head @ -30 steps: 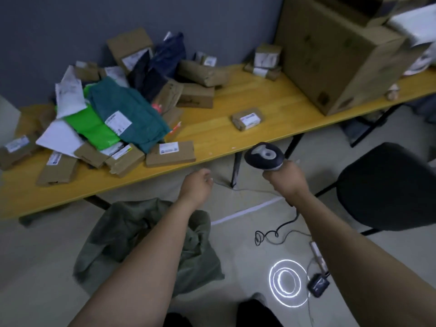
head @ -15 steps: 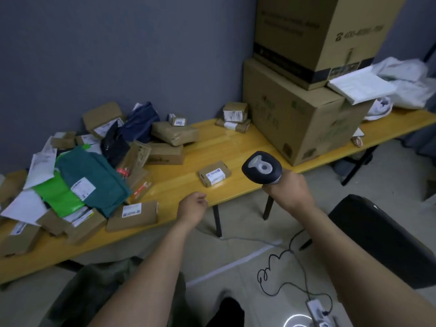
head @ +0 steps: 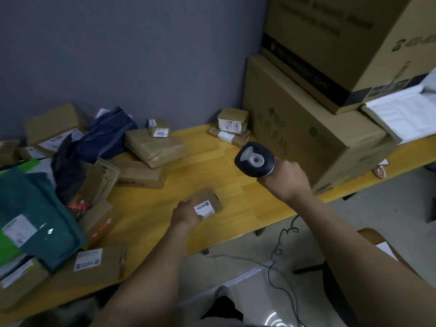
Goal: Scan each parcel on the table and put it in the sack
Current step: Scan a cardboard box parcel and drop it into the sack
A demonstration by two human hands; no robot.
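Observation:
A small brown parcel (head: 210, 201) with a white label lies alone in the middle of the yellow table (head: 151, 215). My left hand (head: 186, 214) lies on its near left corner, the fingers closing round its edge. My right hand (head: 286, 179) grips a black barcode scanner (head: 254, 159) held above the table to the right of the parcel. Several more parcels and bags are piled at the left: a teal bag (head: 35, 223), a dark blue bag (head: 106, 135), a flat brown box (head: 94, 263). The sack is barely visible at the bottom edge.
Two big cardboard boxes (head: 313, 128) are stacked at the table's right end, with white papers (head: 405, 114) on the lower one. Two small parcels (head: 232, 126) sit against them. The scanner cable (head: 280, 253) hangs to the floor beside a dark chair (head: 330, 279).
My left hand has gone from the table's front edge onto the small parcel. The right hand with the scanner has moved over the table. The view has come closer and turned right.

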